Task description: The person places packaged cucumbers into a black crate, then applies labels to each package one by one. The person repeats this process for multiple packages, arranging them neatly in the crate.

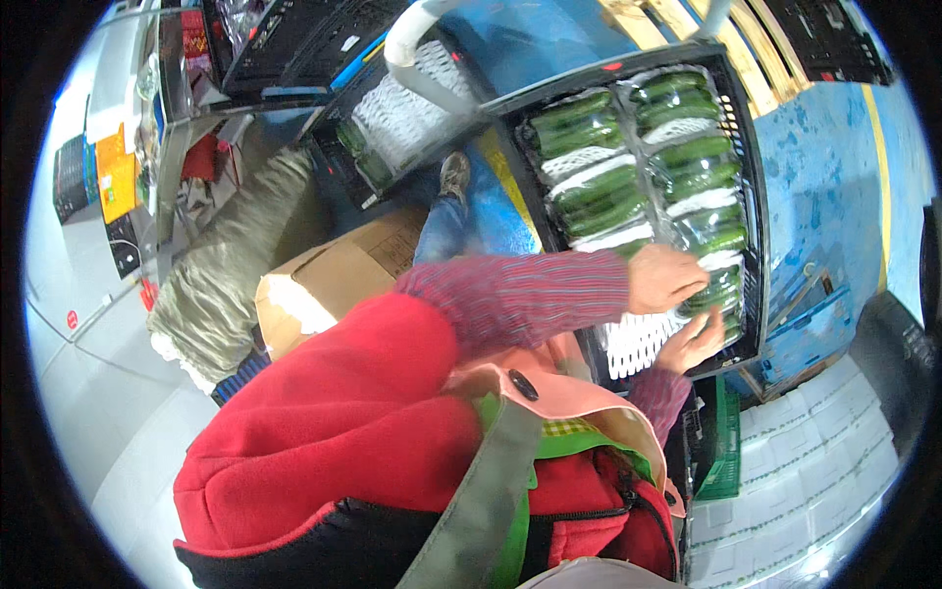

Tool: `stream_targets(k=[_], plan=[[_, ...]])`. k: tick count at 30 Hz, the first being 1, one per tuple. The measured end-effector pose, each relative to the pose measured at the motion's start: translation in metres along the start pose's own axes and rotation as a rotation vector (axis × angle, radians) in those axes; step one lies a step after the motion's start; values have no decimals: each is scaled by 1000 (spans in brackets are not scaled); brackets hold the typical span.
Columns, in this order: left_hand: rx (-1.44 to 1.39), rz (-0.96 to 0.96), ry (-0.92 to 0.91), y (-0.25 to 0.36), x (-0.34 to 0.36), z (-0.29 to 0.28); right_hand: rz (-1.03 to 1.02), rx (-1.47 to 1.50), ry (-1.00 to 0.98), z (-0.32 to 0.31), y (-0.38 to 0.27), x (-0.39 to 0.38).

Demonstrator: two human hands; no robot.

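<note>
A black plastic crate holds two columns of clear-wrapped packs of dark green cucumbers, with white foam netting between them. Both hands are at its near right corner, around one wrapped cucumber pack. My left hand reaches across from the left with curled fingers at the upper side of that pack. Just below, my right hand has bent fingers against the pack's lower end. The fingertips are partly hidden, so the exact grip is hard to see. Bare white foam netting lies left of my right hand.
Another black crate with foam netting and some cucumbers stands beyond a grey tube. A cardboard box is on the left, below a large grey-green sack. A wooden pallet lies at the back; a green crate is at right.
</note>
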State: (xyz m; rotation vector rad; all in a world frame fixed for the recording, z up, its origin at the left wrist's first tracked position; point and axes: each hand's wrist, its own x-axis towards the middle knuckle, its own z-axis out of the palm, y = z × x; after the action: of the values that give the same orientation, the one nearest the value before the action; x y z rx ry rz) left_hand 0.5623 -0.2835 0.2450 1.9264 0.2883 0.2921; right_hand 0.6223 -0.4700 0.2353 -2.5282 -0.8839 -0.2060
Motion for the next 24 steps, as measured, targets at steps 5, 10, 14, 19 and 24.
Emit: stream_targets(k=[5, 10, 14, 19, 24], plan=[[-419, -230, 488, -17, -92, -97, -14, 516, -496, 4, -113, -46], [-432, -536, 1191, -87, -154, -183, -183, 780, -758, 59, -229, -53], [-920, -590, 1677, -182, -209, -235, -92, 870, -985, 129, -299, -45], [-1127, -601, 2017, -286, -284, -255, 111, 813, -1235, 247, -377, -52], [-1593, -559, 2368, -349, -349, -281, -25, 663, -1447, 394, -457, -87]])
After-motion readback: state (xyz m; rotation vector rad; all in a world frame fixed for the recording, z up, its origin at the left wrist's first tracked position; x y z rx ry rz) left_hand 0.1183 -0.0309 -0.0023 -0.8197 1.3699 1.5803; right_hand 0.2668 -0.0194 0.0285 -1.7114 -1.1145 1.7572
